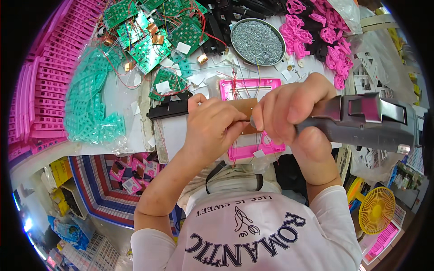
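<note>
My right hand (294, 106) is wrapped around a grey electric screwdriver (373, 122), its nose pointing left over the work. Near the thin dark bit, my left hand (208, 124) has its thumb and fingers pinched together; what sits between them is hidden. Below both hands lies a pink plastic frame (242, 153) with a brown circuit board (247, 107) on it. Red and other thin wires (235, 81) rise from the frame's far side. A long black plastic part (169, 108) lies just left of my left hand.
Green circuit boards (147, 49) with wires pile at the far left, beside bagged teal pieces (86, 99) and stacked pink frames (68, 58). A round tray of screws (233, 34) stands at the back. Pink parts (298, 36) heap right of it; a yellow fan (377, 210) stands lower right.
</note>
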The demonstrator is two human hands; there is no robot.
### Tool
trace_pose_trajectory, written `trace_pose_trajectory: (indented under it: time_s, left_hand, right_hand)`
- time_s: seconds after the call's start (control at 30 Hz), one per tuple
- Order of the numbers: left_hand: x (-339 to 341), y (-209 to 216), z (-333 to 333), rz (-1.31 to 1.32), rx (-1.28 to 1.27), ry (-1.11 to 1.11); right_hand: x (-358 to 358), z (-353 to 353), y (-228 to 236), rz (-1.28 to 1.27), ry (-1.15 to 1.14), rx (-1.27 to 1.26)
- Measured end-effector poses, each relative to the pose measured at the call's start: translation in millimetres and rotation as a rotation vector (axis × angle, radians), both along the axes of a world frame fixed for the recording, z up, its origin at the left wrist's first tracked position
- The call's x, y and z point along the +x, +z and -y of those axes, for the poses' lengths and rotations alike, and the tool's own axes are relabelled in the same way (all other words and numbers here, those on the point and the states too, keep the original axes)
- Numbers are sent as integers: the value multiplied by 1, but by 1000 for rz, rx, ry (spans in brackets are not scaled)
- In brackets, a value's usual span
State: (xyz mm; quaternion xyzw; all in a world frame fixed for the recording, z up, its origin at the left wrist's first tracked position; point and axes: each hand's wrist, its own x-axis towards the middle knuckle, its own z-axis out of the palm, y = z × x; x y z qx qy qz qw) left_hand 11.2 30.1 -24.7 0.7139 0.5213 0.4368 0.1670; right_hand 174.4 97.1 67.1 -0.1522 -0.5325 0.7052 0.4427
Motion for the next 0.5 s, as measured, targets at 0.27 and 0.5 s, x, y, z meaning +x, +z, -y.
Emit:
trace_pose_trajectory:
  time_s: [0.27,0.5]
  left_hand:
    - [-6,-1,3,-25,57,70]
    - [-18,12,9,-179,-28,163]
  right_hand:
    - [-7,5,7,80,-25,28]
    - [-16,-4,-23,50,4,110]
